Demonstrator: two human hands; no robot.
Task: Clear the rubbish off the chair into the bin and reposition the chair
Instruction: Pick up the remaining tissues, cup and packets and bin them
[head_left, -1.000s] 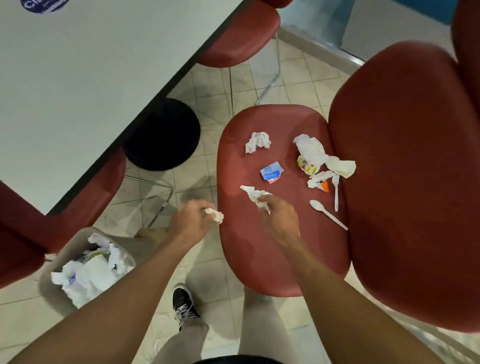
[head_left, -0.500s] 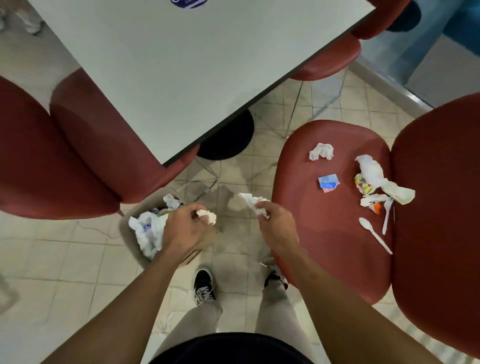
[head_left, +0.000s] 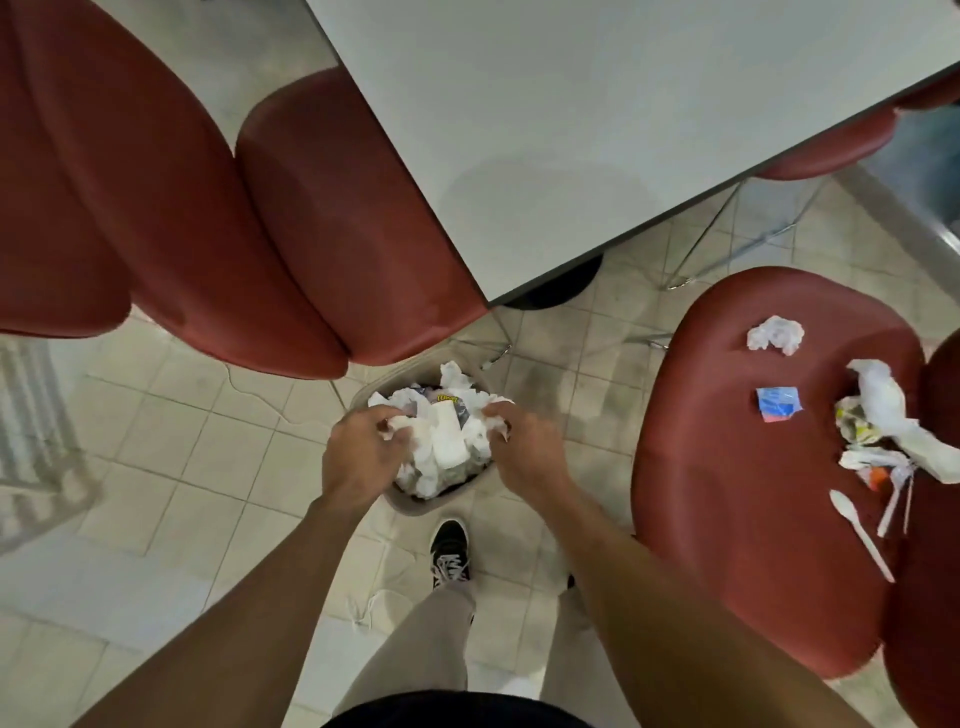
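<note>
Both my hands are over the bin (head_left: 410, 505), which stands on the tiled floor (head_left: 208, 467) just in front of my feet. My left hand (head_left: 363, 457) is curled at the bin's left rim, its fingers bent around a bit of white tissue (head_left: 397, 451). My right hand (head_left: 524, 452) is curled the same way at the right rim, with a scrap of white paper (head_left: 496, 410) poking out past the fingers. Whether either hand is squeezing or letting go I cannot tell.

The bin is full to the brim. It holds mostly crumpled white tissues heaped above the rim, a flat white piece (head_left: 449, 439) lying in the middle, and a dark wrapper with yellow print (head_left: 447, 399) showing near the back.

The chair (head_left: 727, 493) I am clearing is to my right, well apart from the bin. On its red seat lie a crumpled tissue ball (head_left: 775, 334) toward the far edge, a small blue and red packet (head_left: 777, 404) nearer the middle, a pile of white paper and coloured wrappers (head_left: 883, 431) against the backrest, and a white plastic spoon (head_left: 860, 532) closest to me.

A white surface (head_left: 571, 130) stretches above the bin, and another red chair (head_left: 337, 234) is tucked under it on my left.
</note>
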